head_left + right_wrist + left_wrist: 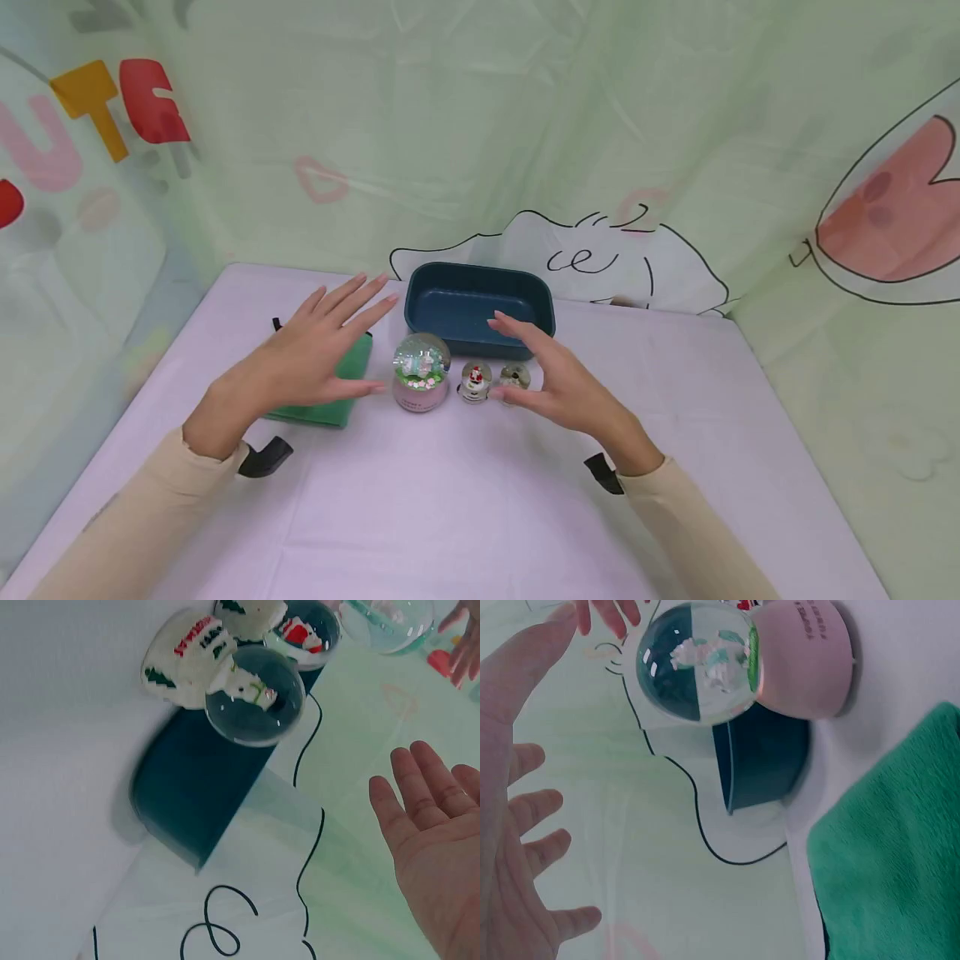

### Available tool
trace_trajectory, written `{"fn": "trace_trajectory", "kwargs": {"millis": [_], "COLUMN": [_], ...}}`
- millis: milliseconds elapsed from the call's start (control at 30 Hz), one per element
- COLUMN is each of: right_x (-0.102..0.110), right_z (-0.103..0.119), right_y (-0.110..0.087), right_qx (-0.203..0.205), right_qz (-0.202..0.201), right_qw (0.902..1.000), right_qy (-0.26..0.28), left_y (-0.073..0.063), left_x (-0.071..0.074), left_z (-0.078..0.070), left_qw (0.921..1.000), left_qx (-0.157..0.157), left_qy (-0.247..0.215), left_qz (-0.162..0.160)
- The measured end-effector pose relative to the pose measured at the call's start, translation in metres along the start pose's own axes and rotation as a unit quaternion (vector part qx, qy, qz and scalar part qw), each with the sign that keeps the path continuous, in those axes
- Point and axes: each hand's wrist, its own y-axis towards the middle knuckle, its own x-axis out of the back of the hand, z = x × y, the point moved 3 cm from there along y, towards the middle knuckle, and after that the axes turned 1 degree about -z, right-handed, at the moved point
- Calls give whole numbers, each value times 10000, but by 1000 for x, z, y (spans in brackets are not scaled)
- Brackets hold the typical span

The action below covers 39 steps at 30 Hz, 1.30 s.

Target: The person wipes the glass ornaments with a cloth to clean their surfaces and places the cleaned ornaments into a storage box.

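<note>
head view is bright, with even, diffuse light; soft faint shadows on the bench [420,517] near both sleeves [150,508]. wrist views are dimmer, greyer, a bit hazy. small white glare spots on the large snow globe [682,664] in left wrist view. soft dark shadow beside the blue bin [195,780] in right wrist view. small globes [476,378] look soft in head view.

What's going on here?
A person's left hand and right hand hover open over a table, holding nothing. Between them stand a large pink-based snow globe and a small Santa globe; another small globe sits near the right hand. A dark blue bin is behind the globes, and a green cloth lies by the left hand.
</note>
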Motion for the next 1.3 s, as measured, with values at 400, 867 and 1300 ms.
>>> {"fn": "trace_trajectory", "kwargs": {"millis": [400,867,1300], "right_x": [-27,-51,-67], "right_z": [-6,-3,-1], "right_y": [14,25,34], "right_qx": [-121,-195,-131], "right_qz": [108,234,270], "right_qw": [9902,9805,9835], "right_qy": [1389,1940,1782], "left_y": [-17,-35,-45], "left_x": [-8,-25,-48], "left_z": [22,46,63], "left_qw": [9965,9862,9684], "left_qx": [-192,193,886], "left_qy": [-774,-1375,-1687], "left_qz": [233,905,1611]}}
